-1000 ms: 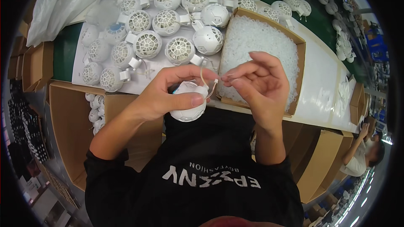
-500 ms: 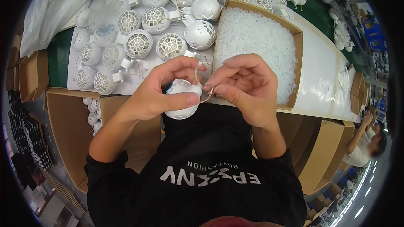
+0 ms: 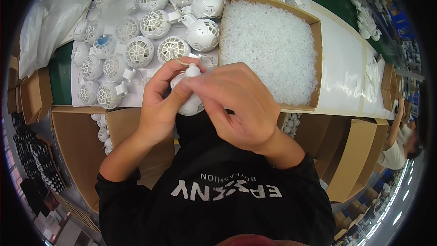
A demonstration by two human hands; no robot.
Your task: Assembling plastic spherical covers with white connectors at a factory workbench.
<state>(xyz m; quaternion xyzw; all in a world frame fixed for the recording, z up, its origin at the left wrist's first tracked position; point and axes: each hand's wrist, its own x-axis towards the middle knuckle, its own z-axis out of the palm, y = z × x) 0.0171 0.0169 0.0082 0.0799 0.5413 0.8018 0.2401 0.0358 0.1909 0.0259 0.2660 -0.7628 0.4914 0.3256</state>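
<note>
Just above the centre of the frame, a white ball (image 3: 191, 105) is gripped by the left hand (image 3: 157, 98); its neck (image 3: 193, 69) is overlapped by the curled right hand (image 3: 243, 105), whose grip cannot be told. Beyond, a box (image 3: 318, 66) filled with clear bits (image 3: 268, 50) is seen right of centre, and other balls (image 3: 139, 51) are spread at upper left.

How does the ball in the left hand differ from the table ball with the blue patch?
The held ball is in the left hand; the patched ball sits among others. Much of the held ball is hidden; most of the patched ball shows. Both are mainly white and round.
</note>
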